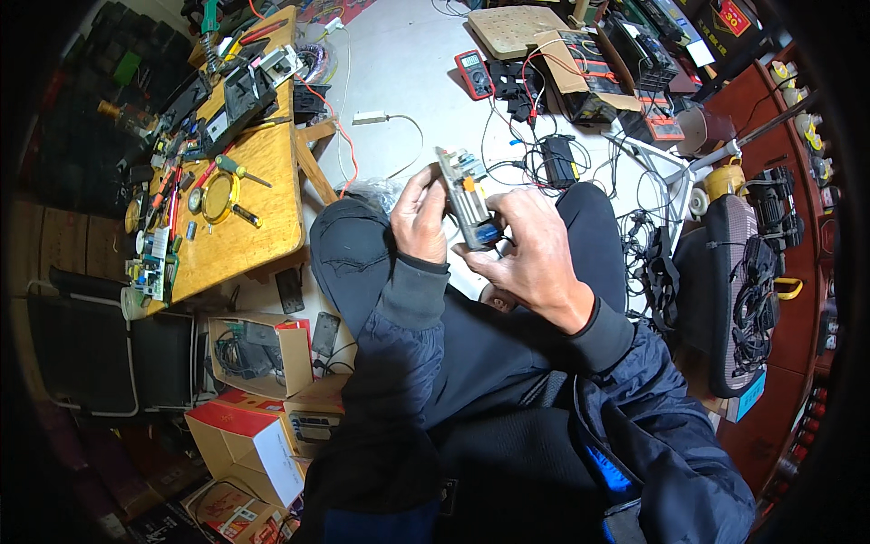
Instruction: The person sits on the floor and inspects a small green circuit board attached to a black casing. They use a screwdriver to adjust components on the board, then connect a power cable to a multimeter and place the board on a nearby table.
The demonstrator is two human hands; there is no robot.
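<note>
I sit with dark trousers and a dark jacket, both hands raised over my knees. A long narrow circuit board (465, 195) with small parts, an orange piece and a blue component at its near end is held between them. My left hand (419, 218) grips the board's left side. My right hand (530, 245) pinches its lower end by the blue component. The board tilts away from me over the pale floor.
A low wooden table (254, 218) at the left carries screwdrivers, a magnifier (219, 197) and circuit boards. A red multimeter (473, 72), black adapters and tangled cables lie on the floor ahead. Cardboard boxes (258, 435) stand at lower left; a chair (739, 290) stands at the right.
</note>
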